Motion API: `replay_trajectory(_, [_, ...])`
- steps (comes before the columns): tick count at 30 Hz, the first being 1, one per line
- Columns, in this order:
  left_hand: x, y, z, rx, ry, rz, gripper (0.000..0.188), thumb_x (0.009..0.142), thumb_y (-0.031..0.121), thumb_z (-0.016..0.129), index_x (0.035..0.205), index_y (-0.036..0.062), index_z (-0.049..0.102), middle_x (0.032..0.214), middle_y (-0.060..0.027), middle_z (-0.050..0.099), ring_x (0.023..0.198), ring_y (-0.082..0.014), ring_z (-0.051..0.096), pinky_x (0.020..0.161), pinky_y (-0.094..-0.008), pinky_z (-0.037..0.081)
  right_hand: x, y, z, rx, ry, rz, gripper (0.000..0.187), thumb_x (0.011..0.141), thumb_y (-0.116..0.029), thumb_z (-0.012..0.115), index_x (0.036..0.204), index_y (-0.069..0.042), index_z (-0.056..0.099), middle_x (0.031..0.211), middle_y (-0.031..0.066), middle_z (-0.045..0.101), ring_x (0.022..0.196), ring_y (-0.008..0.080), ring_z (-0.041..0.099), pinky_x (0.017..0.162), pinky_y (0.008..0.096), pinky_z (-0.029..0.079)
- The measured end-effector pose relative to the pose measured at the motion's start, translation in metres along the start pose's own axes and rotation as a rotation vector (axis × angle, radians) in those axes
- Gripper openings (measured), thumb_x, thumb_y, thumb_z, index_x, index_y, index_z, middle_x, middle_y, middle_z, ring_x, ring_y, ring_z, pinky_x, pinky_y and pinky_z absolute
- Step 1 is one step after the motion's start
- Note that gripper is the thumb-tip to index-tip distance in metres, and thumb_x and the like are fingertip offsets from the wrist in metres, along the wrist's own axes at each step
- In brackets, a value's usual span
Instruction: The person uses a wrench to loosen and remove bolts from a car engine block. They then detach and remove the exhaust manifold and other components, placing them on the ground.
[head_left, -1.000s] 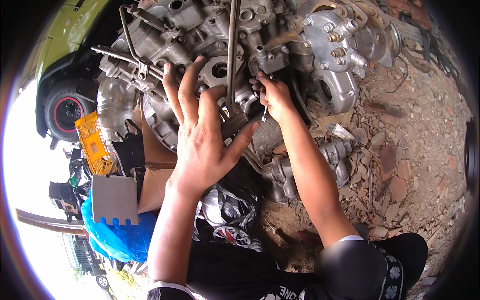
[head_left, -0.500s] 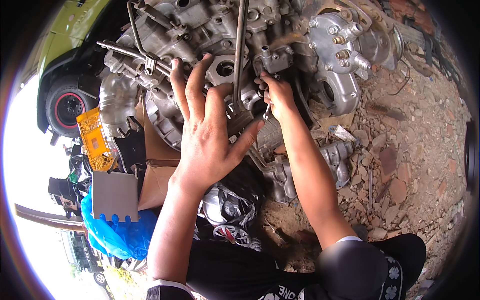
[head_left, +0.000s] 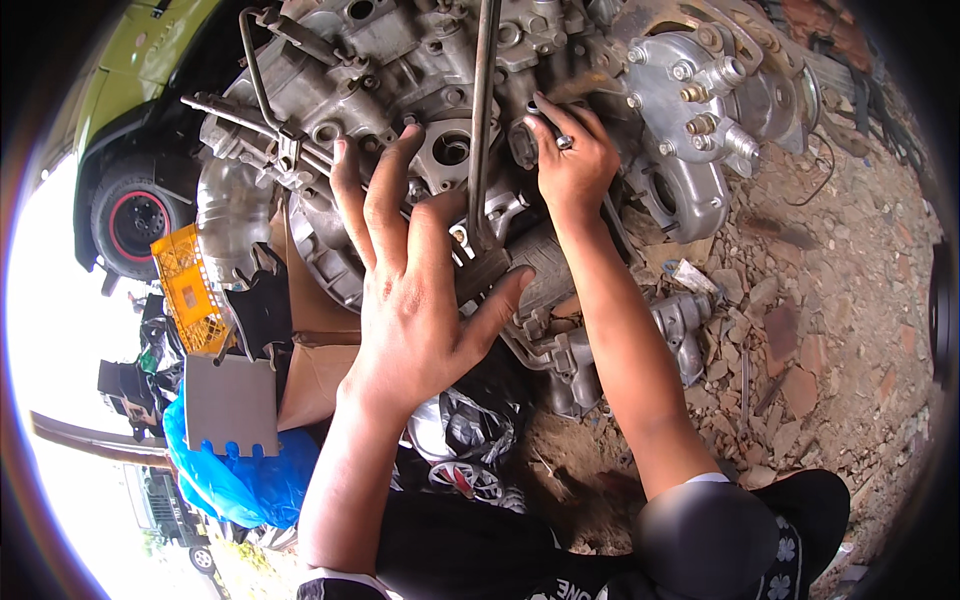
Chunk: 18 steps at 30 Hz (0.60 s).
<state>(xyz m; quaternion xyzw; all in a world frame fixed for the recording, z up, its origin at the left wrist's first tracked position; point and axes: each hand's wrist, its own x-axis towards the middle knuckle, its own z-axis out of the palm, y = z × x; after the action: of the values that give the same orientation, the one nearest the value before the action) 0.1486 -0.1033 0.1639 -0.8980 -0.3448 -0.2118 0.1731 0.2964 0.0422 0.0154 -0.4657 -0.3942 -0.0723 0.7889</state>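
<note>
My left hand is spread, its fingertips resting on the grey metal engine beside a round port. Its curled finger lies close to a long upright metal bar, and the thumb points right, apart from the fingers. On the other side of the bar, my right hand is closed against the engine. A small shiny metal piece shows between its thumb and fingers; its kind is unclear. Next to the thumb is a dark oval part. The hand hides what lies beneath it.
A round pump-like housing with fittings projects at the right over rubble. A loose metal manifold lies below the hands. Cardboard, a yellow crate, a blue plastic bag and a green vehicle are leftward.
My right hand has moved up and slightly right, turning so the small metal piece points differently. My left hand stays spread in nearly the same place. The view has shifted slightly.
</note>
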Motion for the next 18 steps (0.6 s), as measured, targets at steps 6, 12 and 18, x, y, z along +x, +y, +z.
replay_trajectory(6, [-0.002, -0.001, -0.001, -0.009, -0.003, -0.02, 0.061, 0.081, 0.033, 0.081, 0.121, -0.0025, 0.052, 0.156, -0.0306, 0.023, 0.146, -0.0626, 0.003, 0.116, -0.0693, 0.016, 0.002, -0.004, -0.002, 0.048, -0.069, 0.105, 0.024, 0.079, -0.01, 0.082, 0.103, -0.008, 0.078, 0.09, 0.011, 0.071, 0.075, 0.0262, 0.068, 0.067, 0.0343, 0.054])
replay_trajectory(12, [0.0, 0.001, -0.002, 0.046, -0.03, -0.001, 0.06, 0.082, 0.032, 0.082, 0.121, -0.0026, 0.053, 0.156, -0.0299, 0.024, 0.147, -0.061, 0.004, 0.116, -0.0669, 0.02, -0.019, -0.017, -0.056, 0.011, -0.294, 0.399, 0.018, 0.089, -0.016, 0.076, 0.105, -0.008, 0.077, 0.087, 0.0077, 0.073, 0.069, 0.0164, 0.064, 0.067, 0.0295, 0.051])
replay_trajectory(18, [-0.003, 0.0, -0.001, -0.001, 0.067, 0.056, 0.06, 0.082, 0.033, 0.082, 0.126, 0.0018, 0.056, 0.151, -0.0275, 0.034, 0.147, -0.0505, 0.017, 0.12, -0.0622, 0.012, -0.138, -0.006, -0.147, 0.419, -0.221, 1.465, 0.017, 0.093, -0.023, 0.071, 0.104, -0.01, 0.066, 0.078, -0.0056, 0.056, 0.058, 0.0055, 0.043, 0.049, 0.0223, 0.033])
